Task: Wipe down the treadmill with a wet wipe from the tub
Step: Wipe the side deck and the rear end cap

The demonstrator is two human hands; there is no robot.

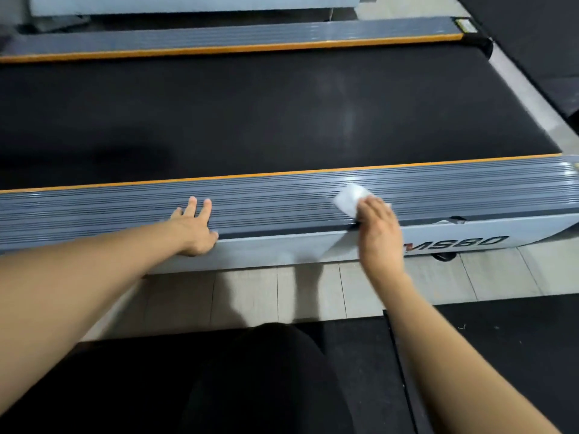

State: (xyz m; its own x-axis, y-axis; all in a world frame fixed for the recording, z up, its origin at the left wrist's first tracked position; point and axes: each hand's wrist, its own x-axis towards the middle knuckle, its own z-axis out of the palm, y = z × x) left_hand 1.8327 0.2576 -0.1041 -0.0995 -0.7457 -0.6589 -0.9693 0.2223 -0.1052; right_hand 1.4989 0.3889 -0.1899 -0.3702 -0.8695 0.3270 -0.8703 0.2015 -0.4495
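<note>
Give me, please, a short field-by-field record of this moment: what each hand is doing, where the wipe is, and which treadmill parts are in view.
left hand: open, flat on the near side rail, holding nothing
right hand: pressing the wet wipe onto the same rail, further right
wet wipe: white, folded, partly under the fingers
treadmill belt: black, beyond the near rail
far side rail: grey, orange edged
side cover lettering: partly hidden, reads "MS80"
tub: not in view

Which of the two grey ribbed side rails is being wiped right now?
The near rail, closest to the person. The right hand presses a white wipe on it; the far rail beyond the black belt is untouched.
</note>
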